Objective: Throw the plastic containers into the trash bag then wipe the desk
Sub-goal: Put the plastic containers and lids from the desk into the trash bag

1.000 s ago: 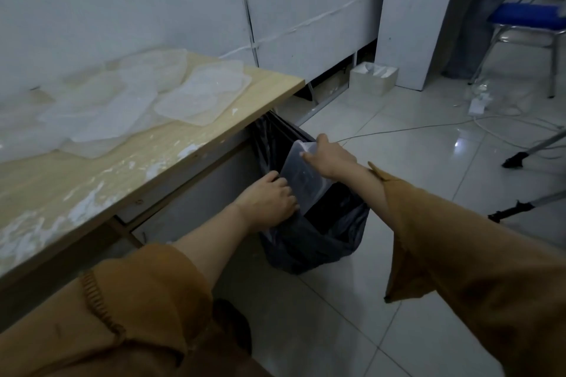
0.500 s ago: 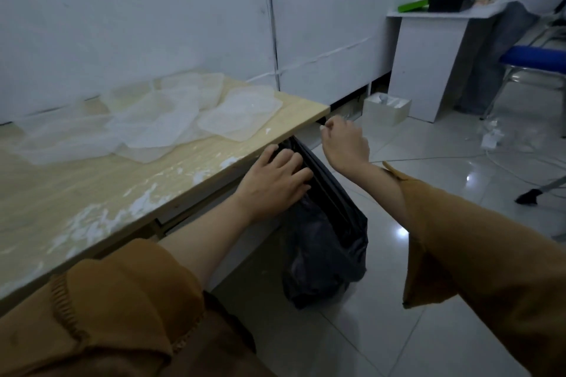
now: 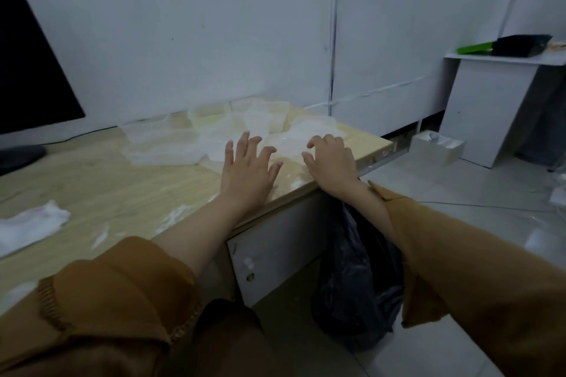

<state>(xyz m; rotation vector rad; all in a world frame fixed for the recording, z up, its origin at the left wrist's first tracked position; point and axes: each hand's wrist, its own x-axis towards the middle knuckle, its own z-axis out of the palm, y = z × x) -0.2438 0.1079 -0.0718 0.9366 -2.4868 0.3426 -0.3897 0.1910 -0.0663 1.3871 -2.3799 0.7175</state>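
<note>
Many clear plastic containers (image 3: pixel 196 138) lie in a messy pile on the desk (image 3: pixel 107 184). The pile is in the middle of the frame, close to the wall and near the right end of the desk. Some of them sit inside each other and some lie flat.

Both hands are held out just in front of the pile. The left hand (image 3: pixel 246 171) is flat, with its fingers (image 3: pixel 245 144) spread wide and straight, and it holds nothing. The right hand (image 3: pixel 330 162) is beside it, near the desk's right corner. Its fingers (image 3: pixel 329 141) are bent a little, like a loose claw, and it holds nothing too. I cannot tell if any fingertip touches the plastic. Both arms wear brown sleeves (image 3: pixel 122 300), pushed up from the wrists.

The black trash bag (image 3: pixel 358 285) is under the right end of the desk, at the lower middle of the frame, partly behind the right arm.

White marks (image 3: pixel 174 217) are smeared on the desk near its front edge. A white cloth (image 3: pixel 30 225) lies crumpled at the left edge of the frame. A dark screen (image 3: pixel 27 70) stands on the desk at the upper left.

At the upper right stands a small white table (image 3: pixel 490 101) with a green thing (image 3: pixel 474 47) and a black thing (image 3: pixel 520 45) on top. A white box (image 3: pixel 435 148) sits on the floor next to it.
</note>
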